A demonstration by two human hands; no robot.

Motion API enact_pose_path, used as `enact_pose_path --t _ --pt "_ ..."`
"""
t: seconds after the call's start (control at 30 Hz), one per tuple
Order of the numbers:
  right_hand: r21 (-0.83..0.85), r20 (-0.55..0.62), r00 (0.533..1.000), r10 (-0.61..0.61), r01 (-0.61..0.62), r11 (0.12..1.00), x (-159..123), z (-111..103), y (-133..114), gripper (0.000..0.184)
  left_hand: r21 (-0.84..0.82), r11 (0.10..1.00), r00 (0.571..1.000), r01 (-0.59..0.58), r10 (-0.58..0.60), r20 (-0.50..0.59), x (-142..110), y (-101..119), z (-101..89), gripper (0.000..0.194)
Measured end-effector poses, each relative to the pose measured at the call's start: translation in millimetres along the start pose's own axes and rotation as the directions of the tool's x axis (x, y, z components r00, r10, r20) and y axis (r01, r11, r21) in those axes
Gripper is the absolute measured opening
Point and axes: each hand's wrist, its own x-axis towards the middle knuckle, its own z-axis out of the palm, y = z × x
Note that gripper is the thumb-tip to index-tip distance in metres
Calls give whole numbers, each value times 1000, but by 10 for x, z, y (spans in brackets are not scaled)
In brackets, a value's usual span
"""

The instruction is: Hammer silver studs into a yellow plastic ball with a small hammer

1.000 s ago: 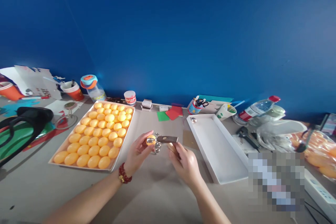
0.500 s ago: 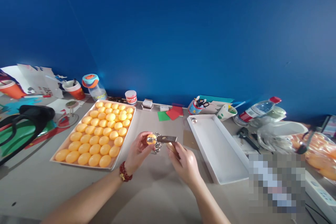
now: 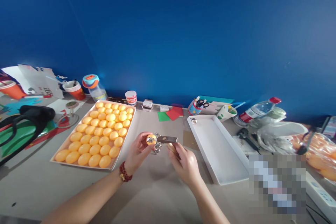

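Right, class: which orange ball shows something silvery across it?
The orange ball held in the left hand: something silvery crosses its front, whereas the balls in the shallow box on the left look plain orange.

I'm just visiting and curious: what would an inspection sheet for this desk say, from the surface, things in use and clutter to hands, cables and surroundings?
Surface: grey tabletop, with a small dark mark at lower left.
Things in use: orange ball with a silvery part; silvery cluster beside it; dark bar-shaped tool; tray of orange balls; white tray with a silvery item in its far left corner.
Clutter: red-capped bottle, pen cup, red paper cups.
Hands: left holds the ball; right holds the tool.
Cables: dark, beside a power strip; partly hidden by pixelation.
Surroundings: blue wall.
Co-workers: nothing seen.
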Motion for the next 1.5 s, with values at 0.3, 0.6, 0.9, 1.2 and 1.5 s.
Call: enact_pose_path --t 0.3,0.6,0.9,1.2,1.5 --pt "-4 31 999 12 -12 1000 -11 19 -11 18 -48 997 996 -57 60 63 -23 -27 -9 37" --pt "-24 15 1000 -3 4 1000 -9 25 -21 19 69 995 996 -72 69 54 -27 -59 -42 38" --pt "-12 15 1000 -24 24 1000 -16 78 -13 16 143 981 989 -134 125 74 -13 -87 -63 36" --pt "5 5 999 -44 44 999 -18 61 -48 16 68 995 997 -78 76 32 -21 -64 -36 36" --pt "-7 -53 998 -16 16 1000 -12 39 -2 20 -65 998 1000 17 -18 -7 -4 -34 -21 32"
